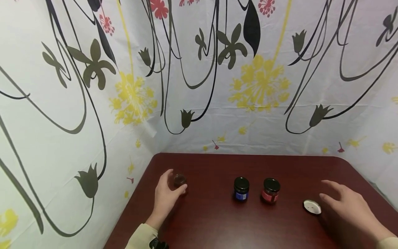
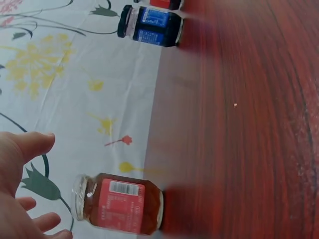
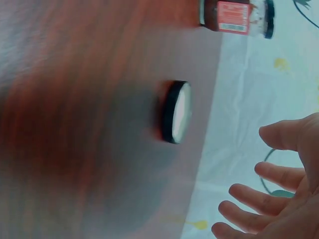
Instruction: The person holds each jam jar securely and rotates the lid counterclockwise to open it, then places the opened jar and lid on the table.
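My left hand [image 1: 165, 196] is beside an uncapped glass jar [image 1: 179, 180] at the table's left, thumb and fingers spread around its near side. In the left wrist view this jar [image 2: 122, 204] has a red label with a barcode and amber-brown contents; a gap shows between it and the fingers. At the right, my right hand [image 1: 352, 204] hovers with loosely bent fingers just past a jar lid [image 1: 312, 207]. That lid [image 3: 177, 112] lies with its white inside up and a black rim, and the right fingers do not touch it.
Between the hands stand two black-capped jars, one with a blue label [image 1: 241, 189] and one with a red label [image 1: 271, 190]. They rest on a dark red-brown table [image 1: 214, 221]. A flower-patterned white curtain [image 1: 199, 97] hangs behind and along the left side.
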{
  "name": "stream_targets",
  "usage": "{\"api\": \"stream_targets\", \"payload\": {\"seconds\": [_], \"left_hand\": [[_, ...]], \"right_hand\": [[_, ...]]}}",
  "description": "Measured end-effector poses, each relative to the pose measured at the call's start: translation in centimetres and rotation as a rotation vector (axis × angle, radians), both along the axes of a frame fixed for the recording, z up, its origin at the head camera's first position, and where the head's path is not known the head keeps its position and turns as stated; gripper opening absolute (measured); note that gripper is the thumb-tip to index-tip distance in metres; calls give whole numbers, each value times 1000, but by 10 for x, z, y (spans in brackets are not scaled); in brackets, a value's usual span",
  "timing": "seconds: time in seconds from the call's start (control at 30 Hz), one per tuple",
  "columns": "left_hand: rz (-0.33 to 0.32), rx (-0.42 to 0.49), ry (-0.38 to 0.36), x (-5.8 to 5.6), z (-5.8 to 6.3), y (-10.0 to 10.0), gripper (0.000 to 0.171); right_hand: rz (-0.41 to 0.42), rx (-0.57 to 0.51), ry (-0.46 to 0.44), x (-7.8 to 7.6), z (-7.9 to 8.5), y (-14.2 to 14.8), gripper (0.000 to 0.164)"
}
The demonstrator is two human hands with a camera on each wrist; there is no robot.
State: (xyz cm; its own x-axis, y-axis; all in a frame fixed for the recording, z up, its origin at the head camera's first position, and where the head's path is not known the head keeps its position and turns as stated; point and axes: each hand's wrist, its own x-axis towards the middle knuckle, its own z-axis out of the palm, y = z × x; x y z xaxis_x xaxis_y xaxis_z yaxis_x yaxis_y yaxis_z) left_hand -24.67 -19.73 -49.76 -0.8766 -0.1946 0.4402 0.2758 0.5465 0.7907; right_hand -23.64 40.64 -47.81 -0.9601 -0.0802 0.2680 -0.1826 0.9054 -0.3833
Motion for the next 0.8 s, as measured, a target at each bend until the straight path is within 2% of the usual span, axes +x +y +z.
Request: {"api": "stream_targets", "payload": {"seconds": [0.2,0.5,0.63,0.8], "left_hand": [[23,-63,100,4,9,9,70],[-58,-87,253,9,11,26,67],[-90,-101,274,12,10,35,65],[-111,-122,236,17,7,47,64]], "right_hand": [[3,-42,47,1,12,-7,63],[25,-95,77,4,32,-21,59],[38,-107,50,4,40,-28,60],[40,-124,26,1,47,-35,62]]}}
